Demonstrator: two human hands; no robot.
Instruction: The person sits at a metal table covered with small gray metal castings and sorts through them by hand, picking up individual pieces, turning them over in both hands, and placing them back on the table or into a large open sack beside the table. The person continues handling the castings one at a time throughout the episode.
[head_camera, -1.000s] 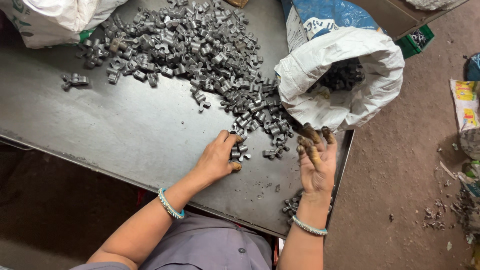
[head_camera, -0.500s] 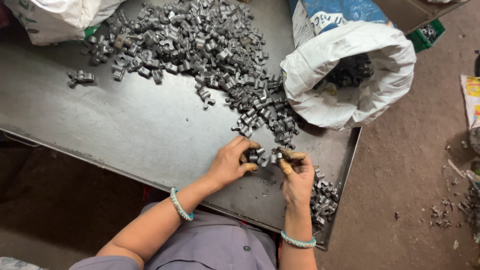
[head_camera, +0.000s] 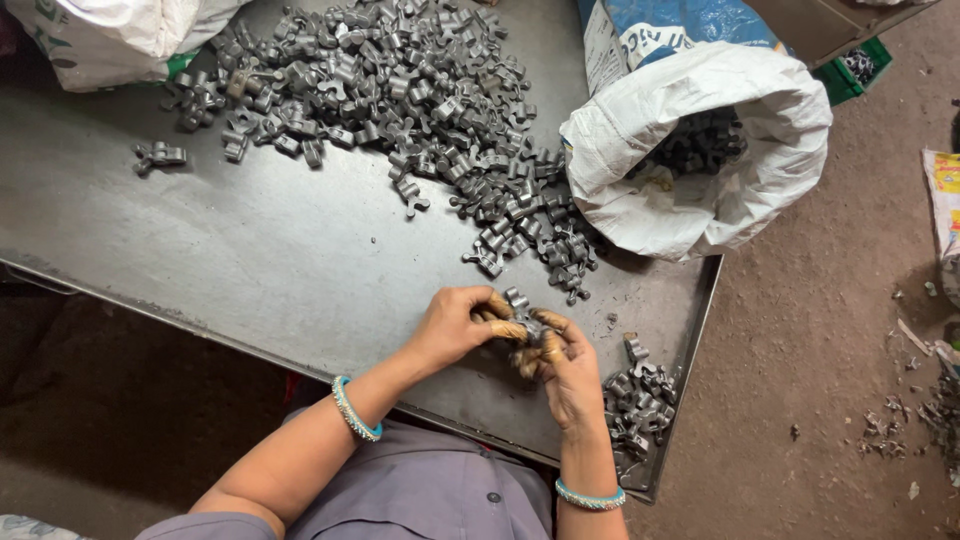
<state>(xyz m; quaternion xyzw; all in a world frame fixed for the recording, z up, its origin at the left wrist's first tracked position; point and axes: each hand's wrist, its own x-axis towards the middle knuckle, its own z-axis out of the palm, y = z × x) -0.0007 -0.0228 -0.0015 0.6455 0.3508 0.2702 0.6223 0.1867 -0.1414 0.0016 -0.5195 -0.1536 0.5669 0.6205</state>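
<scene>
- Small grey metal part: pinched between left hand and right hand, raised above the metal table, apparently for inspection.
- Small pile beside right wrist; white sack near.

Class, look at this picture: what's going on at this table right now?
A person at a metal table holds a small grey metal part between both hands, left hand and right hand, fingers meeting over it. A big heap of the same parts lies further up the table. A smaller pile sits by the right wrist near the table's corner. An open white sack to the right holds more parts.
</scene>
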